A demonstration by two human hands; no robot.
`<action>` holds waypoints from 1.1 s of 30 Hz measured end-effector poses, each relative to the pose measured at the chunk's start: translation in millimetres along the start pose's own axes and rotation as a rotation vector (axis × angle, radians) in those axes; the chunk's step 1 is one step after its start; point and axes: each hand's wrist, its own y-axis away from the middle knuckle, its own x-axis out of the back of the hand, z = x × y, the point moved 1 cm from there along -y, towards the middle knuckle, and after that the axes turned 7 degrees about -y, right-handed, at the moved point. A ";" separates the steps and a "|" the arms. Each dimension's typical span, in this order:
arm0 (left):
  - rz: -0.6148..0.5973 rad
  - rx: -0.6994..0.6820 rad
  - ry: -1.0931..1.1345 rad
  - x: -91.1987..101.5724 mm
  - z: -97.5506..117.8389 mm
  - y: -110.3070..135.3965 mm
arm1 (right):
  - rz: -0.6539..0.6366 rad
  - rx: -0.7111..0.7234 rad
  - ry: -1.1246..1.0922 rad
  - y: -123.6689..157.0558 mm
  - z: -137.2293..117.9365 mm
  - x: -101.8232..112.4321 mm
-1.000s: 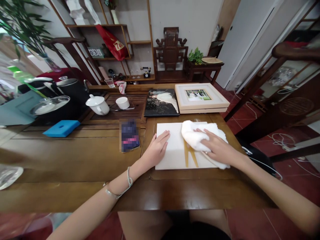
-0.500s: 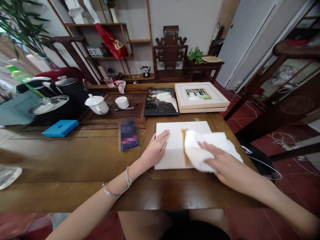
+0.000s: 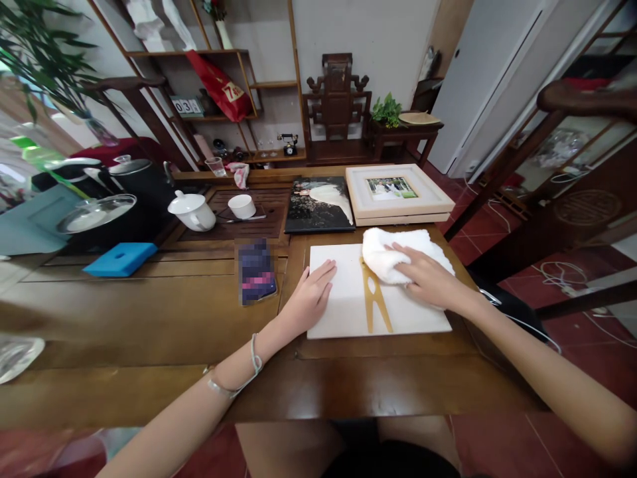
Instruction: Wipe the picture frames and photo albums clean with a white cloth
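A white rectangular panel (image 3: 343, 312) lies flat on the wooden table, with a tan, clothespin-shaped figure (image 3: 371, 302) at its middle. My left hand (image 3: 311, 295) rests on the panel's left edge, its fingers stretched out and holding nothing. Under my right hand (image 3: 423, 273) is a white towel (image 3: 382, 255), bunched at the panel's upper right and reaching past its far edge. The fingers of that hand press into the towel, which hides the panel's upper right corner and touches the top of the tan figure.
Beyond the panel are a dark photo panel (image 3: 318, 204) and a pale wooden picture frame (image 3: 401, 192). A phone (image 3: 257, 272) lies left of my left hand. Farther left are a white lidded cup (image 3: 192, 211), a small white bowl (image 3: 242, 206) and a blue block (image 3: 121, 259).
My right hand has moved the towel away from me, toward the panel's far edge, uncovering the tan figure and the near right corner. My left hand stays in place.
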 end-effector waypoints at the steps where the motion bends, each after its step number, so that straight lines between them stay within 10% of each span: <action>1: 0.001 -0.001 -0.001 0.2 0.1 0.0 | 0.023 -0.008 0.025 -7.2 4.4 -2.7; 6: -0.002 -0.002 0.002 -0.3 -1.2 0.0 | 0.070 -0.012 0.118 -6.1 6.4 -8.2; 17: 0.006 0.002 0.007 -0.8 -0.3 0.0 | -0.117 0.081 -0.009 109.9 -83.0 -1.7; 28: -0.004 0.017 0.007 0.8 1.2 -0.2 | 0.035 0.015 0.012 -5.1 -4.6 -3.9; 33: -0.007 0.020 0.008 0.5 0.4 -0.5 | 0.012 -0.041 0.068 -12.9 -0.7 -1.2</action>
